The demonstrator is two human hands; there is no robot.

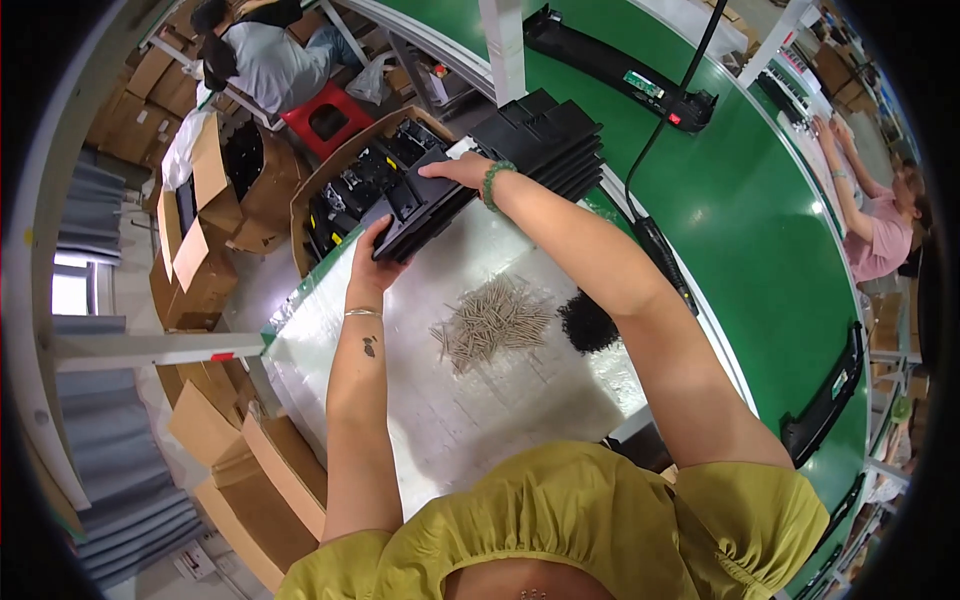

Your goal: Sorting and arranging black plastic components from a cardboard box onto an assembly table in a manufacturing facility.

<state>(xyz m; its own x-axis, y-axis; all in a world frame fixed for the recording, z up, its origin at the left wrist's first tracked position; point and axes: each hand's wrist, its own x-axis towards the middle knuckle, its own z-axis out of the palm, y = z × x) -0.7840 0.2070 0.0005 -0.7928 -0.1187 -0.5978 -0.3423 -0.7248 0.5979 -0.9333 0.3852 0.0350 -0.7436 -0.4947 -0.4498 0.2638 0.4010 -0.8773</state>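
A flat black plastic panel [425, 205] is held between both hands above the far edge of the table [480, 400], just beside an open cardboard box [340, 185] packed with similar black parts. The left hand [372, 262] is closed on the panel's near corner, thumb on top and fingers underneath; the right hand [462, 170] is laid over the panel's far edge, with fingers curled on it, so both grips are taken up by the same panel. A stack of like panels [545, 140] is seen just beyond the panel, next to the right wrist, which carries a green bead bracelet [492, 183].

Nearer the person than the panel, a heap of pale screws [495, 322] and a smaller heap of black screws [587, 322] are spread on the table. To the right of the panel runs a green conveyor [760, 220] on which long black housings [620, 65] are carried.

Several risks can be judged from here. The panel is gripped only at its edges, so it could tilt and slip, most likely toward the box. The stack beyond could be nudged by the right forearm and toppled. Should the panel be swept low across the table, the screw heaps could be scattered
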